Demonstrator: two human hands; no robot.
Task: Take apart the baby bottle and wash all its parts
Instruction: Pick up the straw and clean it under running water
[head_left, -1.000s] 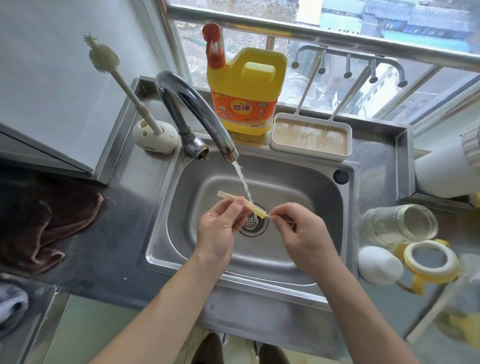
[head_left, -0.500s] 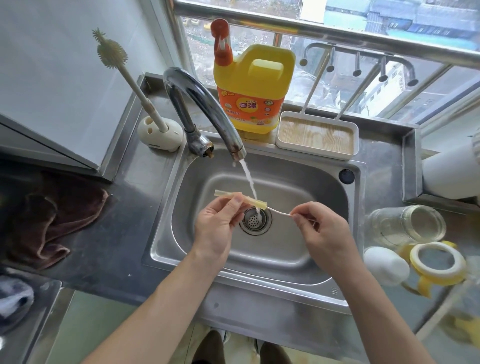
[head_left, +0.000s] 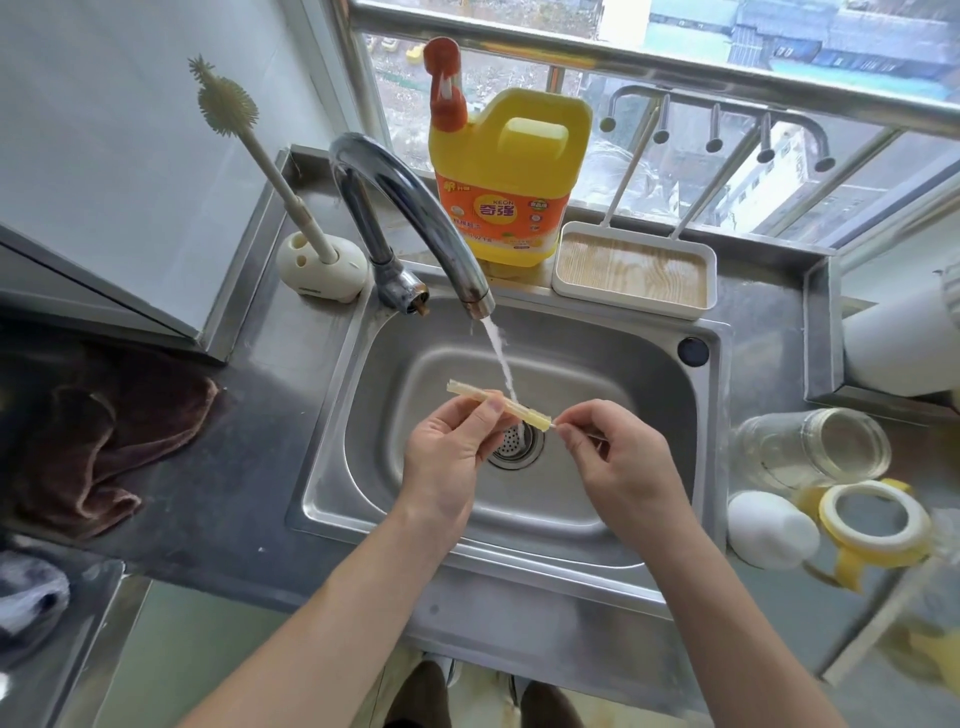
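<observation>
- Head view: steel tabletop (head_left: 249, 493) with sink (head_left: 649, 415) set in it, tap (head_left: 415, 208) running.
- Yellow detergent jug (head_left: 511, 176) at the back edge; brown cloth (head_left: 98, 447) at the left edge.
- Right edge: glass bottle body (head_left: 810, 447) on its side, with white cap (head_left: 769, 530) and yellow collar ring (head_left: 878, 525) just in front of it.
- Hands over the drain (head_left: 514, 447), near each other, not touching. Left hand (head_left: 447, 457) pinches the yellowish straw tube (head_left: 532, 415) under the water stream (head_left: 498, 358).
- Right hand (head_left: 618, 467) pinches a thin white piece (head_left: 555, 424) at the tube's right end; too small to identify.
</observation>
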